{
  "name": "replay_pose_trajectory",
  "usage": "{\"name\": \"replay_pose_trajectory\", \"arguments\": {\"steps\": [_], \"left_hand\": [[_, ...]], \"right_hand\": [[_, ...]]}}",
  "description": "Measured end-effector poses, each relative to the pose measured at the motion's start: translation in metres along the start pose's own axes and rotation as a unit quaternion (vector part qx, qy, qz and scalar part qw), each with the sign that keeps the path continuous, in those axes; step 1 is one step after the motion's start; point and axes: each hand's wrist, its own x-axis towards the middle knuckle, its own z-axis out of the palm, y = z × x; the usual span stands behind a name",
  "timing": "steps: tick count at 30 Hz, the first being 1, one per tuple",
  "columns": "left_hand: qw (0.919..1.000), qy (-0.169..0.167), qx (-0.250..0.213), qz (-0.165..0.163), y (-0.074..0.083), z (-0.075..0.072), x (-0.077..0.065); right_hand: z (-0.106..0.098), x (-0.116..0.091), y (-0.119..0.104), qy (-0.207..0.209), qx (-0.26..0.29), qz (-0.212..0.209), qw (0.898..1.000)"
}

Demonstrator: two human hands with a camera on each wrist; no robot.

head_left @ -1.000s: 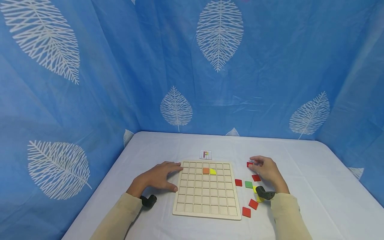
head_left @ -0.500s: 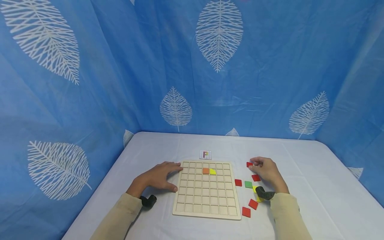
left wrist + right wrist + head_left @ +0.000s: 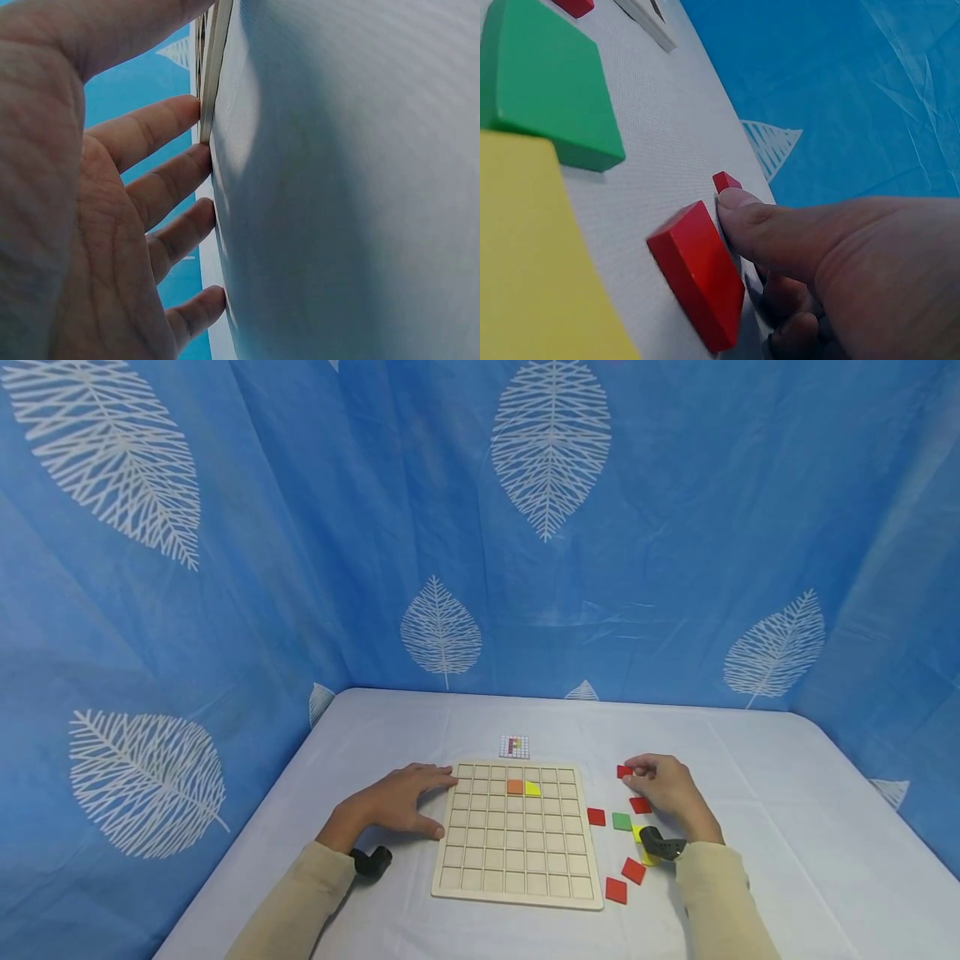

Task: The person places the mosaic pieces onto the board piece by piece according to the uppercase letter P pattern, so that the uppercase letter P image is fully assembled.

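Note:
A wooden grid board [image 3: 517, 900] lies flat on the white table. One orange square tile [image 3: 514, 787] and a yellow tile [image 3: 532, 788] with a slanted side sit in adjoining cells near its far side. Against the board's left edge rests my left hand [image 3: 393, 799], thumb and fingers spread; the left wrist view shows fingertips [image 3: 191, 112] right at the edge. My right hand [image 3: 667, 783] pinches a red square tile [image 3: 623, 772] between thumb and finger, right of the board. Only a small part of that tile [image 3: 725, 181] shows past the thumb in the right wrist view.
Loose tiles lie right of the board: several red ones [image 3: 616, 891], a green square [image 3: 622, 822], and yellow ones [image 3: 649, 858] partly covered by the right wrist camera [image 3: 663, 843]. Beyond the board lies a small printed pattern card [image 3: 514, 747]. Blue leaf-print cloth [image 3: 547, 610] hangs behind.
My right thumb and finger have come together on the far red tile, the hand drawing slightly nearer. The left hand, the board and the other tiles have stayed in place.

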Motion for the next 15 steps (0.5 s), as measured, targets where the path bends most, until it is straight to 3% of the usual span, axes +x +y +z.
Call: {"name": "replay_pose_trajectory", "arguments": {"steps": [15], "left_hand": [[1.0000, 0.002, -0.002, 0.004, -0.0009, 0.0002, -0.0006]], "right_hand": [[0.0001, 0.0001, 0.0005, -0.004, -0.010, -0.021, 1.000]]}}
